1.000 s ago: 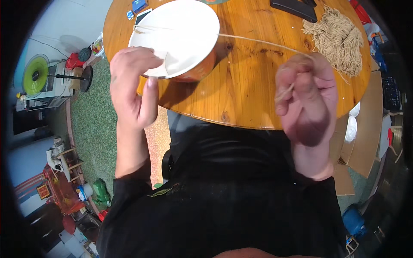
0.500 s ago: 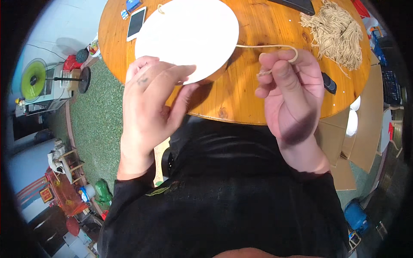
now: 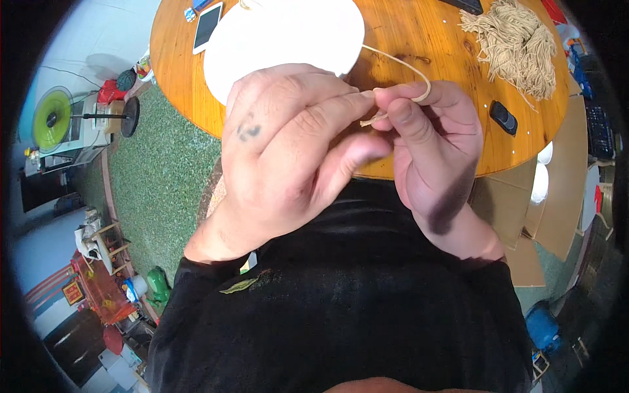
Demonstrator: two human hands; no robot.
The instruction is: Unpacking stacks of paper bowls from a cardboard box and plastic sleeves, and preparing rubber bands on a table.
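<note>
A tan cord (image 3: 398, 59) runs from the right edge of a white round disc (image 3: 282, 36) and loops over the fingers of my right hand (image 3: 436, 141). That hand pinches it between thumb and fingertips, and the frayed end pokes out on the left. My left hand (image 3: 288, 144) has come up beside this end, fingers stretched out and thumb apart below. The cord end lies between its thumb and fingers without visible contact. The left hand covers the near edge of the disc. Another bit of cord (image 3: 245, 3) shows at the disc's top.
The round wooden table (image 3: 452, 59) carries a heap of tan cords (image 3: 514, 49) at right, a small dark phone-like device (image 3: 503, 117), and a white phone (image 3: 208, 28) at left. Flattened cardboard (image 3: 557, 190) lies at right; a fan (image 3: 52, 119) stands at far left.
My left hand has left the disc's edge and moved right to the cord end. My right hand has shifted slightly left, still pinching the cord.
</note>
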